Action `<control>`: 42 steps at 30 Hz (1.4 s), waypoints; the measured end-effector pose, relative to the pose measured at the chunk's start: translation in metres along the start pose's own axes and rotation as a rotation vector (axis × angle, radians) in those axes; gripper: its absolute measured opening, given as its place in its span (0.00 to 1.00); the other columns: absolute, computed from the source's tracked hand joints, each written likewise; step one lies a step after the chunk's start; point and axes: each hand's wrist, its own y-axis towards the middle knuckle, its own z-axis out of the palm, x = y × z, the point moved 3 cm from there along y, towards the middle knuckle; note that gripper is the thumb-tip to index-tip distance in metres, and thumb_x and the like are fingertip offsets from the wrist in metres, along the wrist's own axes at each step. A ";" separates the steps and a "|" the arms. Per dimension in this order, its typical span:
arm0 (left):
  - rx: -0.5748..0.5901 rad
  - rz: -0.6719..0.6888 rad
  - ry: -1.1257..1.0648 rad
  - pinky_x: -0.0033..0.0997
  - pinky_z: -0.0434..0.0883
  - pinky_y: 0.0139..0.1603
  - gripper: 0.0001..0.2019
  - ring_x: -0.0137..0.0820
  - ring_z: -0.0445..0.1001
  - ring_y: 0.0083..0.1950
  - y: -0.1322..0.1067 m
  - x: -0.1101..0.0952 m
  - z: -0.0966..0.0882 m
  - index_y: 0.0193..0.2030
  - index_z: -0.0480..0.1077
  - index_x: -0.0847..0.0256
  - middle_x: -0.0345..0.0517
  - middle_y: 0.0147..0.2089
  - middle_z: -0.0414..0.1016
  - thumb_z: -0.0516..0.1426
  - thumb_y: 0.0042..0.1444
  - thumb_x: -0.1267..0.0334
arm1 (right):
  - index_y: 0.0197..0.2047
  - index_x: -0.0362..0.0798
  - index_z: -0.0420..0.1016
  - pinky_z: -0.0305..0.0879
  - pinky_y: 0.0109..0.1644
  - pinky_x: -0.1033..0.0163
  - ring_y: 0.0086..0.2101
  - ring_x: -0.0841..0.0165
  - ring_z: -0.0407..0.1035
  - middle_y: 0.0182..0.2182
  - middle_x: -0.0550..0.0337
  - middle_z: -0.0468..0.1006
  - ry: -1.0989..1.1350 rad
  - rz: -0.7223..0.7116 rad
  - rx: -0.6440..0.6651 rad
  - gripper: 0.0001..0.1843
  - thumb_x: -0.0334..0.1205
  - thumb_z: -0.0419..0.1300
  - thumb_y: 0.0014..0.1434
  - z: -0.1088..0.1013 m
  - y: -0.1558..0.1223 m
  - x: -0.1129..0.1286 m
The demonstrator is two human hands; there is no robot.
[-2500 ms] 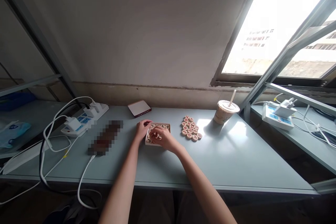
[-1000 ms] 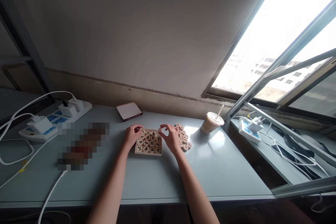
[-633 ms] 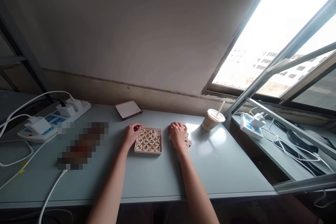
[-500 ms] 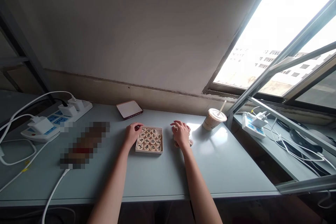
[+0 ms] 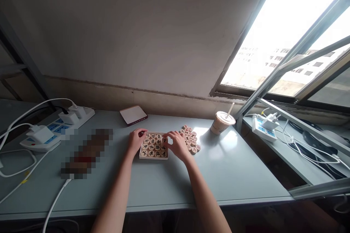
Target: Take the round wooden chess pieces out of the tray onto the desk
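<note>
A shallow, open white box (image 5: 154, 158) holds rows of round wooden xiangqi pieces (image 5: 157, 147) with dark characters. My left hand (image 5: 136, 140) has its curled fingers and thumb on the box's far left corner, gripping the edge. At the box's far right corner is my right hand (image 5: 176, 142), thumb and forefinger bent round a xiangqi piece (image 5: 164, 140); the fingers partly cover that corner. Just right of this hand, more pieces with red characters (image 5: 194, 149) lie on the table in a tight cluster.
Behind the box lies its lid (image 5: 133, 115). A lidded drink cup with a straw (image 5: 222, 122) stands at the back right of the grey table (image 5: 235, 178). To the left are a power strip (image 5: 56, 128) with plugs and white cables, and a blurred-out object (image 5: 87, 153).
My right hand has moved left from the loose pieces to the box's right side, uncovering the red-lettered cluster. My left hand stays at the box's corner.
</note>
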 end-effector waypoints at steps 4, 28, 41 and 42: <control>0.005 -0.007 0.004 0.29 0.68 0.34 0.09 0.30 0.71 0.30 0.000 0.000 0.000 0.33 0.74 0.62 0.46 0.34 0.77 0.52 0.50 0.65 | 0.48 0.55 0.72 0.53 0.49 0.54 0.44 0.62 0.64 0.44 0.57 0.74 -0.036 0.101 -0.155 0.14 0.45 0.52 0.62 -0.004 0.001 -0.014; -0.043 -0.031 0.036 0.28 0.69 0.35 0.08 0.29 0.72 0.31 -0.001 0.000 -0.004 0.33 0.74 0.63 0.46 0.34 0.77 0.54 0.50 0.68 | 0.41 0.54 0.73 0.55 0.46 0.59 0.39 0.65 0.67 0.37 0.60 0.74 -0.016 -0.072 0.175 0.10 0.44 0.53 0.61 0.000 -0.011 0.012; -0.025 -0.013 0.050 0.27 0.68 0.33 0.08 0.29 0.71 0.30 -0.001 -0.002 -0.004 0.34 0.74 0.62 0.46 0.35 0.77 0.53 0.51 0.67 | 0.41 0.53 0.69 0.55 0.44 0.60 0.35 0.67 0.66 0.38 0.62 0.76 0.154 0.132 -0.036 0.10 0.46 0.53 0.60 -0.010 -0.006 -0.006; -0.019 -0.015 0.051 0.27 0.68 0.33 0.08 0.29 0.71 0.30 -0.001 -0.003 -0.005 0.33 0.74 0.62 0.46 0.34 0.77 0.53 0.51 0.67 | 0.40 0.53 0.69 0.56 0.44 0.59 0.35 0.67 0.66 0.38 0.62 0.76 0.134 0.161 -0.035 0.09 0.46 0.52 0.60 -0.011 -0.006 -0.012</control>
